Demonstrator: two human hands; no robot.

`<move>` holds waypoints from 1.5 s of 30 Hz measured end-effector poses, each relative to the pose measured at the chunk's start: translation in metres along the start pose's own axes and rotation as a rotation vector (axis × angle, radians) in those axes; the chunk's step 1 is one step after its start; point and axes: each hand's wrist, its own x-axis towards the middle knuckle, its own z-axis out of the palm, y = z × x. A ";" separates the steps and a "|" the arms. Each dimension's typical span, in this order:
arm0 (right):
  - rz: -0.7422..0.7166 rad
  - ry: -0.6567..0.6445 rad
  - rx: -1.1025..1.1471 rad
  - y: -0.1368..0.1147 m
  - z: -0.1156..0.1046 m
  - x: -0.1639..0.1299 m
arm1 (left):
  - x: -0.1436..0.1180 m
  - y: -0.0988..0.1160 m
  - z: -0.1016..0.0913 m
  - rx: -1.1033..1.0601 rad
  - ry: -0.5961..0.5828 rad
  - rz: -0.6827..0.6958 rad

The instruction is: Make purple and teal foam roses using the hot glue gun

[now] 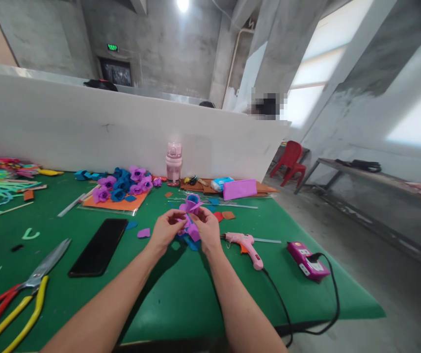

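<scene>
In front of me, above the green table, a craft flower [192,202] with a blue centre and purple petals is held between both hands. My left hand [167,228] pinches it from the left with fingers closed. From the right, the closed fingers of my right hand [209,230] meet at the same flower. Exactly which petal each fingertip grips is hard to make out. Loose purple petals [193,232] and blue petals [192,243] lie just below and between the hands. A single purple petal [144,233] rests to the left of my left hand.
Right of my hands lies a pink glue gun [245,244], its black cord running to a purple power strip [308,262]. At left are a black phone [99,247] and shears [48,262]. Finished flowers [121,184], a pink bottle [174,164] and a white partition [133,127] stand behind.
</scene>
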 end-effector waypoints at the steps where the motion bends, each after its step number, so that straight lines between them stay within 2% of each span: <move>1: 0.011 -0.002 0.012 -0.001 0.000 0.000 | 0.002 0.000 -0.002 -0.020 0.029 -0.002; 4: 0.059 -0.051 0.045 -0.002 0.001 -0.002 | 0.006 0.001 -0.010 -0.090 0.073 0.006; 11: 0.082 -0.136 0.049 -0.003 0.006 -0.006 | 0.009 0.001 -0.015 -0.156 0.008 -0.007; 16: 0.109 -0.083 0.062 0.000 0.004 -0.004 | 0.007 0.003 -0.014 -0.196 -0.010 -0.012; 22: 0.110 -0.061 0.077 0.003 0.002 -0.004 | 0.002 0.009 -0.008 -0.109 -0.064 0.002; 33: 0.139 -0.091 0.093 0.001 0.003 -0.005 | 0.005 0.002 -0.011 -0.139 -0.022 -0.007; 39: 0.147 -0.038 0.124 0.002 0.002 -0.003 | 0.004 0.005 -0.010 -0.233 -0.047 -0.046; 42: 0.177 -0.028 0.135 0.001 0.003 -0.003 | 0.005 0.005 -0.011 -0.299 -0.031 -0.086; 45: 0.225 -0.035 0.155 -0.001 0.004 -0.004 | 0.006 0.003 -0.011 -0.272 -0.024 -0.093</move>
